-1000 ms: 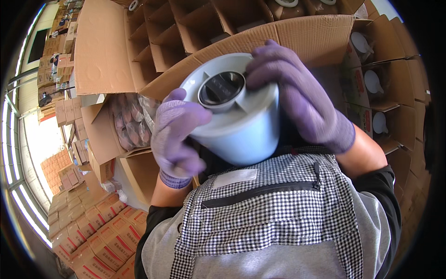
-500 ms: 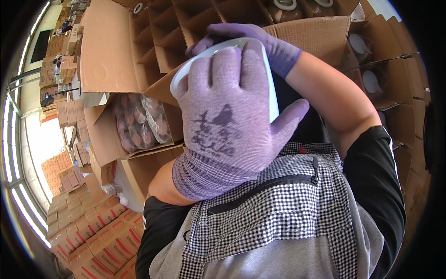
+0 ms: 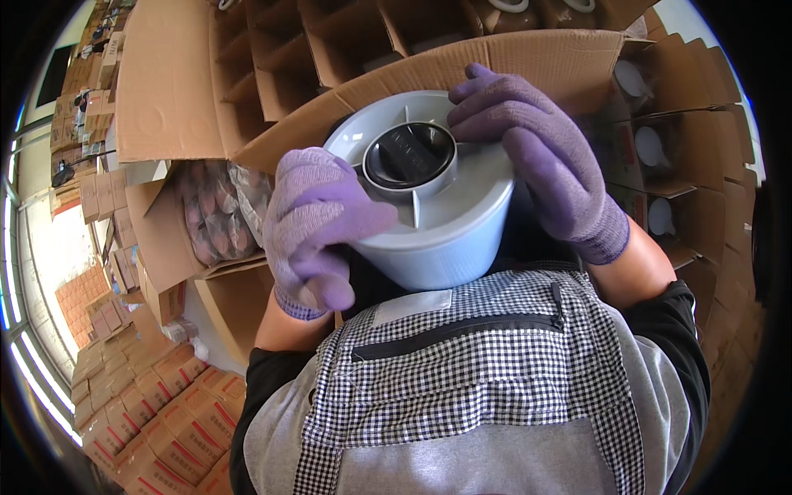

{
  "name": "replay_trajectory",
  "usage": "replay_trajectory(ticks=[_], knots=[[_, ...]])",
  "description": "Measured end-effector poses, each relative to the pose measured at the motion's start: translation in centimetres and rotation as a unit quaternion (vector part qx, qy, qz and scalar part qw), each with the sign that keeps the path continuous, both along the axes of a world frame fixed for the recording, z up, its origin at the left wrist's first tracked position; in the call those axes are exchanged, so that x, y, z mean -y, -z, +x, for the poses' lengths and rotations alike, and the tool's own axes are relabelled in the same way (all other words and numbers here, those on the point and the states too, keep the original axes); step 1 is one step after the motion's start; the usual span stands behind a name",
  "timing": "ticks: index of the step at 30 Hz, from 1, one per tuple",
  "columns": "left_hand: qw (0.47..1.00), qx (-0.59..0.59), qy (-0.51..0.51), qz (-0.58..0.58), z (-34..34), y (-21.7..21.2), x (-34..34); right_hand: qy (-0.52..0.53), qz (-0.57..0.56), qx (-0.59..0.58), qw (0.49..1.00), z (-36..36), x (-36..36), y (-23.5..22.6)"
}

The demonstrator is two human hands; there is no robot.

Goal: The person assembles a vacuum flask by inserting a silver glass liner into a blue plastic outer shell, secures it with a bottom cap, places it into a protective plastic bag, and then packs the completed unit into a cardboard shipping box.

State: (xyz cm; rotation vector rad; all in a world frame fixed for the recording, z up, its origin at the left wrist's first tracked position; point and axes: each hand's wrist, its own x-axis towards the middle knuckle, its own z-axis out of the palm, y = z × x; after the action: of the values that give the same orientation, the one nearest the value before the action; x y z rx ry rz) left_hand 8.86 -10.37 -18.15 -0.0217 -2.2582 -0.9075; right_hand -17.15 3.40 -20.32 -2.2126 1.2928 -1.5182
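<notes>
In front of my chest is a pale blue round plastic vessel (image 3: 445,252). Its wall tapers downward, and thin ribs cross the recessed top. At the middle of that top sits a black round cap (image 3: 410,156). My left hand (image 3: 318,219), in a purple knit glove, is curled at the left rim, one finger lying over the edge and the thumb lower down outside. My right hand (image 3: 540,148), gloved the same way, has bent fingers at the far right rim with its thumb beside the edge. The vessel's lower end is hidden.
Beyond the vessel stands an open carton with cardboard dividers (image 3: 285,74); round-mouthed bottles (image 3: 507,18) fill some cells. At left, another carton holds plastic-wrapped rounded pieces (image 3: 219,214). Cartons with white-topped items (image 3: 648,147) stand at right. Stacked boxes (image 3: 157,421) rise lower left.
The vessel has tipped so its ribbed top and black cap now show. My left hand has moved from across its front to the left rim; my right hand has come round to the right rim.
</notes>
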Motion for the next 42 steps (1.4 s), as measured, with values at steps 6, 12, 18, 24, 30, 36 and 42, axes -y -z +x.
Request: replay_trajectory(ticks=[6,12,18,24,30,36,42], knots=[[0.991,0.067,-0.067,0.098,-1.6,-1.7,0.6,-0.021,-0.014,0.035,0.999,-1.6,4.4,3.4],[0.919,0.258,-0.18,-0.238,-7.7,-8.4,-5.7,-0.172,0.333,0.455,0.808,-1.5,12.6,8.4],[0.964,0.167,-0.12,-0.168,-3.6,-6.1,-5.5,-0.164,0.146,0.444,0.869,1.4,5.6,5.4],[0.998,-0.039,0.05,-0.002,-1.7,-0.4,-1.3,-0.014,0.169,0.162,0.972,0.2,-2.6,-1.2],[0.997,0.016,0.055,0.048,-4.1,0.1,-2.6,0.072,0.137,0.219,0.963,-1.3,-9.3,0.6],[0.862,0.466,-0.094,0.176,-1.8,5.0,-2.3,0.202,0.249,0.275,0.907,1.2,-19.7,4.0],[0.85,0.438,-0.067,0.286,-3.3,2.4,-6.0,0.217,0.457,0.394,0.768,0.1,-23.1,-1.5]])
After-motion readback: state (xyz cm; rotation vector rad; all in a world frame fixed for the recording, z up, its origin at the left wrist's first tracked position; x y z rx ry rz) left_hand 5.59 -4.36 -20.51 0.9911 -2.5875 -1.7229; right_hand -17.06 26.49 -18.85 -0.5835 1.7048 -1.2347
